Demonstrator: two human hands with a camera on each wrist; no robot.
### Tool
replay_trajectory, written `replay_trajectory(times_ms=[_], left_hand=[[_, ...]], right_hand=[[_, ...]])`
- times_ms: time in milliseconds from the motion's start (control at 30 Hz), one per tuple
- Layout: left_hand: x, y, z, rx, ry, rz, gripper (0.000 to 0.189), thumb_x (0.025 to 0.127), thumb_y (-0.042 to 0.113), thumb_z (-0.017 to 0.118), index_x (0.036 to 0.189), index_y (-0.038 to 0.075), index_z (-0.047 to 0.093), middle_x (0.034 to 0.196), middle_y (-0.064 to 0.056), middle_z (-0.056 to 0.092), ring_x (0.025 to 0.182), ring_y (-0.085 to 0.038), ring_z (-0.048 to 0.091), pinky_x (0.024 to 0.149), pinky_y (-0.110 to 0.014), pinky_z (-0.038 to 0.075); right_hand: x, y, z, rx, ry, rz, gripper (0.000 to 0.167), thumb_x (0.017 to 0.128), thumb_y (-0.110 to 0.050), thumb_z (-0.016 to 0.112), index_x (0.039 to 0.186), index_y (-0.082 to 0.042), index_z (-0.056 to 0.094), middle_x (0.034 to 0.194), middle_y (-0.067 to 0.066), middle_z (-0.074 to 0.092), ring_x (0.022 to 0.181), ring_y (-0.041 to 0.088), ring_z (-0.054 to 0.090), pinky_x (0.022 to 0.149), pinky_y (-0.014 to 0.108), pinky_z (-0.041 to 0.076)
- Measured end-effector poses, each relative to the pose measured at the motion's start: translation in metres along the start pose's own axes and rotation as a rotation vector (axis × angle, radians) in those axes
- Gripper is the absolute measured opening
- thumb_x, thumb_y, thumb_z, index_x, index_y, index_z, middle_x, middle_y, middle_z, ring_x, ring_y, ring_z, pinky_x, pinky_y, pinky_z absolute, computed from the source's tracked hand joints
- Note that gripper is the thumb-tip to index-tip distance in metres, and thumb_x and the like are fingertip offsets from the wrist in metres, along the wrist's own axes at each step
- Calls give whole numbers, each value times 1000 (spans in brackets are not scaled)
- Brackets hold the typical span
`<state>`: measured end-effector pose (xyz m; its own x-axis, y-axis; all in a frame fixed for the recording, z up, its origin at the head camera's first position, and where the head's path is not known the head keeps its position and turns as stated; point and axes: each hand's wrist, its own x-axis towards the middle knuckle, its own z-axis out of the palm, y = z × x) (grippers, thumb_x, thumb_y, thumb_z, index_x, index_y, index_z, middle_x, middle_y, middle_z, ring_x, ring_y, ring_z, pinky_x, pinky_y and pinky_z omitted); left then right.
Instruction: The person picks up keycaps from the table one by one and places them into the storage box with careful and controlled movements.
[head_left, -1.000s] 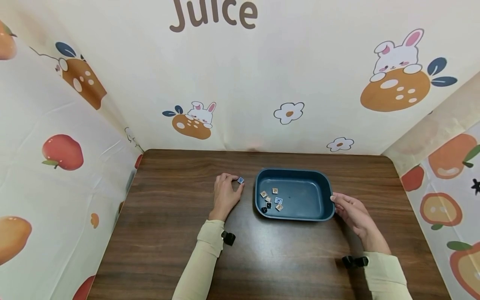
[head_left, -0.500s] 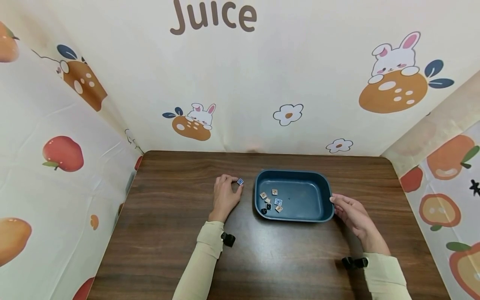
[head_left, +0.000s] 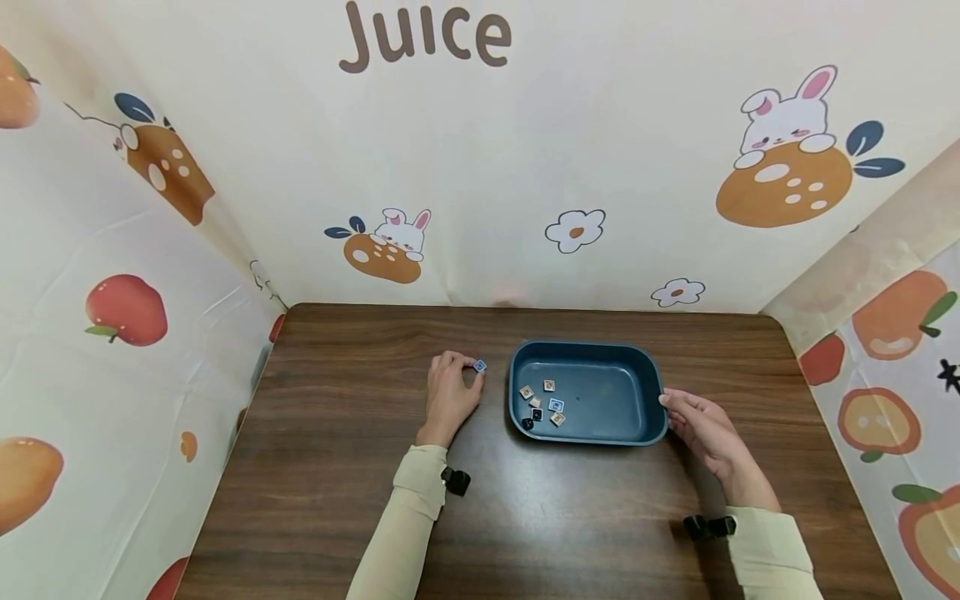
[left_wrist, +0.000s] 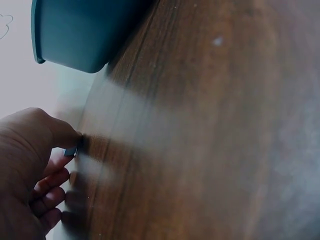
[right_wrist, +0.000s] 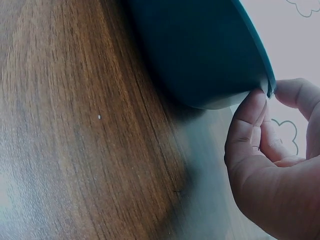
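My left hand [head_left: 452,398] is at the table to the left of a dark teal tray [head_left: 607,383]. Between its thumb and index finger it pinches a small blue square block [head_left: 480,366] with a pale pattern on top. The left wrist view shows only a sliver of this blue block [left_wrist: 70,151] between the fingertips, close to the tabletop. My right hand [head_left: 708,429] grips the tray's right end, thumb and fingers on either side of the rim [right_wrist: 270,85]. Several small square blocks lie in the tray's left part; one is a light blue block [head_left: 556,405].
The tray also holds a black block [head_left: 527,423] and cream blocks such as one cream block [head_left: 549,385]. A brown wooden table [head_left: 337,400] lies under everything. Printed cloth walls [head_left: 480,167] rise at its back and sides.
The head view has tilted slightly, so the scene sits a little lower in it. Both hands, the pinched block and the tray keep about the same places.
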<state>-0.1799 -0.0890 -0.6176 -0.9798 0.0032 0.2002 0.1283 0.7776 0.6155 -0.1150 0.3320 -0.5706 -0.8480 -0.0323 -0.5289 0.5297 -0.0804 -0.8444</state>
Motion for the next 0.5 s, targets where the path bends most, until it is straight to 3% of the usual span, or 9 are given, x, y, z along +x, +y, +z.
replay_trajectory(times_ms=[500], left_hand=[[-2,-1,0,-5,-15,2,19,94,23,79,107,9,80,111,-9,68,112,-32,58,105,-48,47]], right_hand=[[-1,-1,1,-13,2,3,12,106,-26,67,101,-31,76,98,-17,75,88,-2,67,84,16,57]])
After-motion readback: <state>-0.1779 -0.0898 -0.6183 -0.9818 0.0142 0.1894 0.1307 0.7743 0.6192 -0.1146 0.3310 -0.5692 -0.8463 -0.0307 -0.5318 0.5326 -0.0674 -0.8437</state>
